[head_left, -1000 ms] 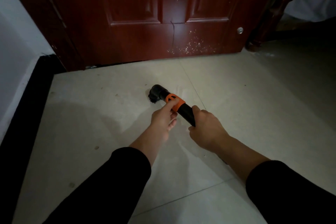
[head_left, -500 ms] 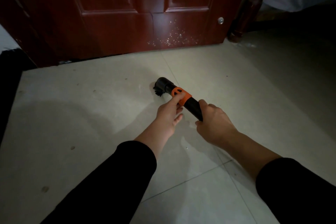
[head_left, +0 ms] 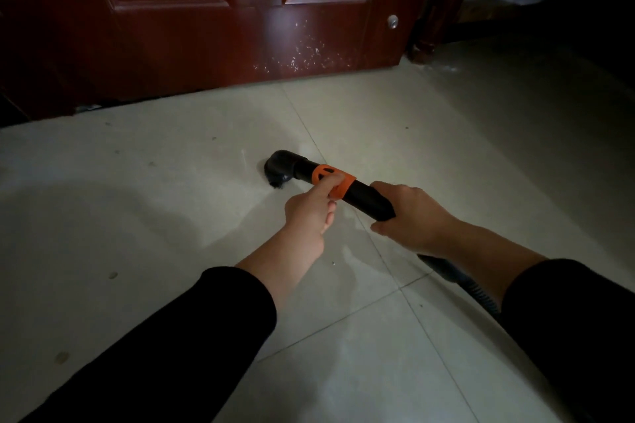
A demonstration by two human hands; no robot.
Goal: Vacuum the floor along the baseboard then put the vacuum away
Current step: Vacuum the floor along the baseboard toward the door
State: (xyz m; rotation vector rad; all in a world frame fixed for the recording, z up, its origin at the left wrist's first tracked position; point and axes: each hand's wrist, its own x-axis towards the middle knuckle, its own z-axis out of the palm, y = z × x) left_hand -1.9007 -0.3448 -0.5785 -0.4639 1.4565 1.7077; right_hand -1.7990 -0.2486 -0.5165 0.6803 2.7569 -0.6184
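Gripping black vacuum wand (head_left: 369, 198) with my right hand (head_left: 414, 216), fingers wrapped around; my left hand (head_left: 309, 208) pinches orange collar (head_left: 340, 184) on same wand. Brush nozzle (head_left: 280, 170) down on tiled floor (head_left: 137, 216), near dark red door (head_left: 206, 31), not touching it. Ribbed hose (head_left: 479, 294) runs under right forearm

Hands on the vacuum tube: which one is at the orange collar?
The left hand pinches the collar near the brush end. The right hand grips the black tube further back, toward the hose.
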